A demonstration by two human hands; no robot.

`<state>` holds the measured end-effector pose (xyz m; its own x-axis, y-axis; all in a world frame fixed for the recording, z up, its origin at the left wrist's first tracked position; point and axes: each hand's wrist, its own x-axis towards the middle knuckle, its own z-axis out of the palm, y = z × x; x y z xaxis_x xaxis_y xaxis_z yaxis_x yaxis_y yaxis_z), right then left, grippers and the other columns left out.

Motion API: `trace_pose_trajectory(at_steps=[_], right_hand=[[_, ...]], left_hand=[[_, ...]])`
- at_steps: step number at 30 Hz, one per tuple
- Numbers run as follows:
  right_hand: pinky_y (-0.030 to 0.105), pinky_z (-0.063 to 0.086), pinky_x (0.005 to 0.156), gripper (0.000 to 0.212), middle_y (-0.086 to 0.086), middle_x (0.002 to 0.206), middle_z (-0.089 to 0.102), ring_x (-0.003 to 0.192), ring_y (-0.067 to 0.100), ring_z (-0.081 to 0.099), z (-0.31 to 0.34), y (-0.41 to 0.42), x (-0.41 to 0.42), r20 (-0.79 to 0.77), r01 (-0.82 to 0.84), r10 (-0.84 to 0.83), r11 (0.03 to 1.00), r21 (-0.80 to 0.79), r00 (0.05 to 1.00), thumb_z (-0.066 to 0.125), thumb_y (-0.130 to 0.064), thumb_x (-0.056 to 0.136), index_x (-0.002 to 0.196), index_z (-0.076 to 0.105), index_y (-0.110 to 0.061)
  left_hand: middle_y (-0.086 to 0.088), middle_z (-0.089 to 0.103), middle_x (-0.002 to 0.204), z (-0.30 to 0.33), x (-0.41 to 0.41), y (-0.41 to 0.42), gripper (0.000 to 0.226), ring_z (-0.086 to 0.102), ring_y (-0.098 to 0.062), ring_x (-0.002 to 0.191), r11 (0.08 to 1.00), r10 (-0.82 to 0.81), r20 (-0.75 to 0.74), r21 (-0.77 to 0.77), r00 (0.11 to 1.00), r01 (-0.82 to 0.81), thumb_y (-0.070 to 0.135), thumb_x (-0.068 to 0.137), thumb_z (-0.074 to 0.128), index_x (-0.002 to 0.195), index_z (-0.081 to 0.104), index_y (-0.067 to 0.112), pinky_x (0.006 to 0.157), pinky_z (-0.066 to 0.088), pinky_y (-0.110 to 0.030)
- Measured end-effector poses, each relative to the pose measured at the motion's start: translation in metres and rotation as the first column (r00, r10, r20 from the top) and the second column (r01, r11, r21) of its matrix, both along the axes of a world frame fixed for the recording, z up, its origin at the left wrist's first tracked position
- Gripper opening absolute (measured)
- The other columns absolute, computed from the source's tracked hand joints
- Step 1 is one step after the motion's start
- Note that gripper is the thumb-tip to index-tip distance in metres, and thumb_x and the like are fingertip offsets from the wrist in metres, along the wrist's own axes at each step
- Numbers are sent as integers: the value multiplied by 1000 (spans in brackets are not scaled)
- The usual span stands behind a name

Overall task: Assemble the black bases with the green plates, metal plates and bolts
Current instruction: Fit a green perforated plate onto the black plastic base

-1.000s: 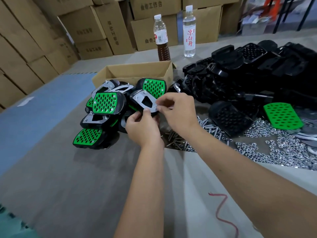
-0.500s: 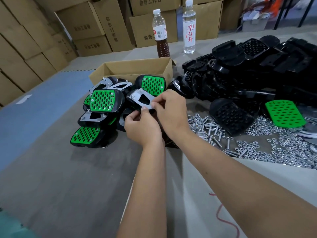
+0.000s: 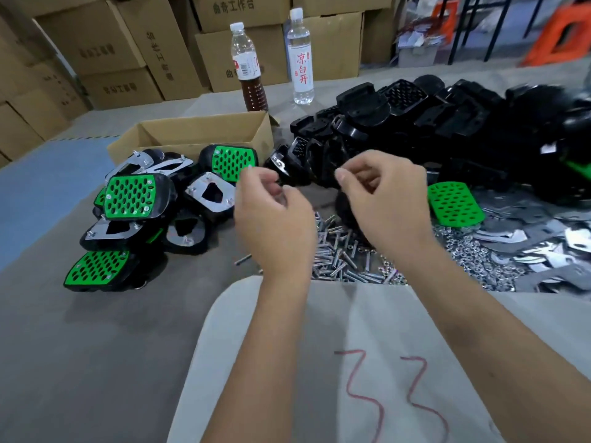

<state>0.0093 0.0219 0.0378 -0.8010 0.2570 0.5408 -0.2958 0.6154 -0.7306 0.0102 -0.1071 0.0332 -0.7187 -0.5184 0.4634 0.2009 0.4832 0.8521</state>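
Observation:
My left hand [image 3: 271, 219] and my right hand [image 3: 383, 199] hover side by side above the table with fingers loosely curled, and I see nothing in either. Just left of my left hand lies an assembled black base with a metal plate [image 3: 209, 195] bolted on top, resting on a heap of finished pieces, one with its green plate [image 3: 129, 196] facing up. Bare black bases [image 3: 399, 123] are heaped at the back right. A loose green plate [image 3: 454, 203] lies right of my right hand. Bolts [image 3: 335, 254] lie scattered under my hands, with nuts [image 3: 473, 251] and metal plates [image 3: 543, 231] further right.
An open cardboard box [image 3: 198, 129] stands behind the finished heap. Two bottles, one with brown liquid [image 3: 249, 68] and one clear [image 3: 300, 55], stand at the table's far edge. A white cloth with red marks [image 3: 319, 362] covers the near table. Stacked cartons line the back.
Both hands have let go of the metal-plated base, which now rests on the finished heap, and have lifted away to the right. The camera view has shifted right as well.

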Motion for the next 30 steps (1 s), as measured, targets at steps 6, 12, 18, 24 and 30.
trace_pose_trajectory(at_steps=[6,12,18,24,30], right_hand=[[41,42,92,39,10,104,70,106,36,60,-23,89,29,224,387,-500,829,405,836,73,-46,92,114,69,-14],[51,45,99,70,15,128,63,122,40,52,-35,114,39,277,388,-480,862,327,832,89,-28,80,139,53,-17],[36,65,75,30,8,107,76,97,18,77,-33,120,58,63,115,-96,792,-600,993,72,0,95,120,65,-16],[32,63,76,9,17,105,73,89,28,77,-26,101,62,-79,-150,182,422,-894,980,49,-7,109,113,54,0],[22,60,70,12,6,79,74,73,16,75,-28,97,58,-82,-115,101,388,-915,991,40,-14,114,114,48,-5]], left_hand=[[-2,66,130,-16,-8,56,65,46,-31,126,793,-121,535,-454,836,406,65,91,65,137,57,20,103,40,-44],[7,66,93,-16,0,69,32,61,-12,88,934,-307,231,-114,923,339,31,83,85,101,60,21,74,47,-23],[2,57,81,-21,8,80,25,55,-4,66,834,-440,238,466,866,295,20,96,69,84,48,17,65,48,-20],[-26,70,114,-18,19,98,13,68,-39,99,519,-726,181,777,664,355,4,100,56,112,61,-1,91,56,-64],[-13,76,88,-26,16,98,27,73,-23,74,319,-784,52,889,619,330,13,108,49,97,70,-2,59,61,-33]])
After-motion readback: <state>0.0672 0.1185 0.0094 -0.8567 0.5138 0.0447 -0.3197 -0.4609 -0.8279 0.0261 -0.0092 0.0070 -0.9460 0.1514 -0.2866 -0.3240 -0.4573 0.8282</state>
